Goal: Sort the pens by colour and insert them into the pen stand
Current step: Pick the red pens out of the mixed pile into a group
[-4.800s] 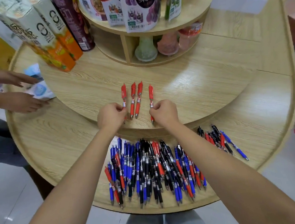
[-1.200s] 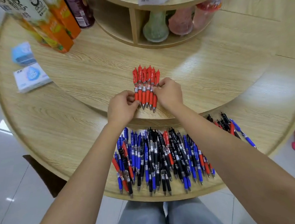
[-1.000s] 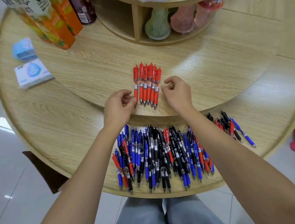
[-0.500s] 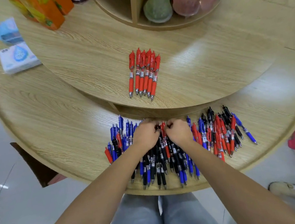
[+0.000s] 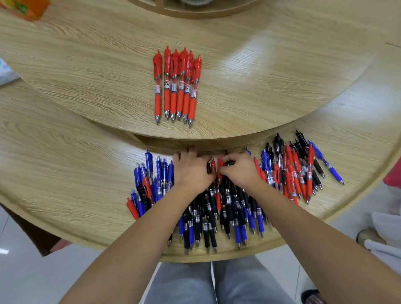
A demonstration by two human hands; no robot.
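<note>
Head camera, looking down: nearest are the person's grey trouser legs (image 5: 217, 292), then both forearms reaching over the front edge of the lower shelf (image 5: 53, 187) into the mixed heap of pens (image 5: 223, 210), the landmark here. The left hand (image 5: 192, 171) lies knuckles-up on the far middle of the heap with its fingers curled down among the pens; whether it grips any cannot be told. The right hand (image 5: 240, 170), just beside it, is curled with its fingertips pinched on a red pen (image 5: 219, 166) that stands between the two hands. Blue pens (image 5: 153, 174) crowd the left side of the heap, and a looser bunch of red, black and blue pens (image 5: 297, 170) spreads to its right. Bare wood lies open well to the left of the heap; to its right the shelf narrows toward the curved rim. Just beyond the heap rises the rounded edge of the upper shelf (image 5: 273, 86), close over the knuckles. Farther back from the heap, six sorted red pens (image 5: 177, 86) lie side by side, touching, tips toward the person, with clear wood all round them.
</note>
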